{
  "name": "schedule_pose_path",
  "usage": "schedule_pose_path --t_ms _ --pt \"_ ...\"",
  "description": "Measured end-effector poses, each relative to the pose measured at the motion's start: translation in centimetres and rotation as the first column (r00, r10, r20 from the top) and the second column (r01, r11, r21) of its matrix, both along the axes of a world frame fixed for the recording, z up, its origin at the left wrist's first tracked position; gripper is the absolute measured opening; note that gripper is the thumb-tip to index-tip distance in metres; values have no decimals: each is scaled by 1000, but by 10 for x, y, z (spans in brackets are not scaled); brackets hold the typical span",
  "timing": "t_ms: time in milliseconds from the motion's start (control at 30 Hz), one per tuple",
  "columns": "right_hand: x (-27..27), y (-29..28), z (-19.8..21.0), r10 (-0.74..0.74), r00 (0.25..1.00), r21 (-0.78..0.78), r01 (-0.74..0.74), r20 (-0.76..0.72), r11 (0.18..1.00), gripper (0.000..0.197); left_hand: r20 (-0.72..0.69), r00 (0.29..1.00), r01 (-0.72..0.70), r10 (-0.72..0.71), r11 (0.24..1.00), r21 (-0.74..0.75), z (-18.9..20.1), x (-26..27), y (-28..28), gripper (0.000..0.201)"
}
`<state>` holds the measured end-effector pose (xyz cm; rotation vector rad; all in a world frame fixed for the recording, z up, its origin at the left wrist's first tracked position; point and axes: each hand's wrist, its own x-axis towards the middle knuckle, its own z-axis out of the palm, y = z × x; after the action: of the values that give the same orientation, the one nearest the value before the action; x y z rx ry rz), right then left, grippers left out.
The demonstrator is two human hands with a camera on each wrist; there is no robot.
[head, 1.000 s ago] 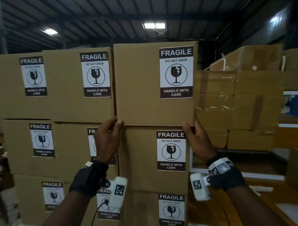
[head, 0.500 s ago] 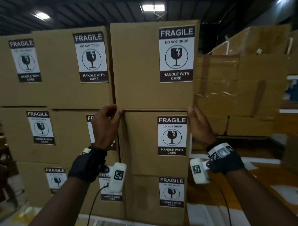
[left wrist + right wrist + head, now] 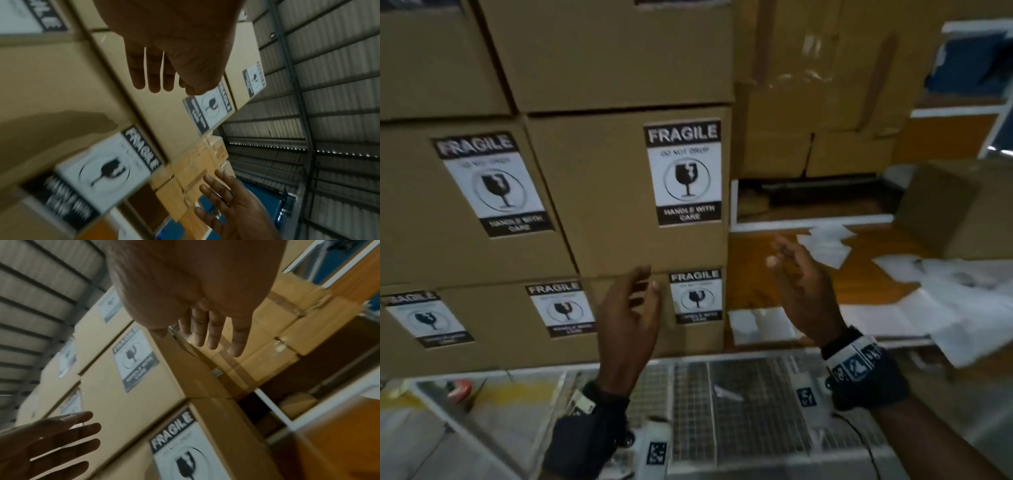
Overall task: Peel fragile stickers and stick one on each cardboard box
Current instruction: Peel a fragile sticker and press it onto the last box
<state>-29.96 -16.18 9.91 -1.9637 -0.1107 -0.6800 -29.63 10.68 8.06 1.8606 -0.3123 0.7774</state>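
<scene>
Both my hands are empty, fingers loosely spread: left hand (image 3: 628,317) in front of the labelled box stack (image 3: 619,192), right hand (image 3: 803,287) just right of the stack, over the tabletop (image 3: 756,270). Loose sticker sheets (image 3: 825,248) lie right of the stack. They look thin, limp and tear-prone; I'd pinch a corner.

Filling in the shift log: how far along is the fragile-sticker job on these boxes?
Done: every stacked box face in view carries a fragile sticker. In hand: nothing; the left hand and right hand are open and empty. Left: a plain box on the table shows no sticker.
</scene>
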Motion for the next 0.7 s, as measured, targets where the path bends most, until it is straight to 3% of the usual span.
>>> schedule_pose_path --t_ms 200,367,500,700 --pt "-42 -84 -74 -199 971 -38 196 -134 980 35 -203 968 156 -146 987 32 -80 -27 -75 20" --pt "-65 -154 -116 -231 942 17 242 -244 970 32 -329 928 221 -178 970 98 -130 -43 -146 20" --pt "-80 -212 -136 -252 919 39 276 -304 960 36 -367 904 301 -220 936 182 -136 -50 -225 25" --pt "-99 -304 -148 -329 901 -11 340 -283 940 39 -353 884 395 -306 892 218 -123 -50 -354 30"
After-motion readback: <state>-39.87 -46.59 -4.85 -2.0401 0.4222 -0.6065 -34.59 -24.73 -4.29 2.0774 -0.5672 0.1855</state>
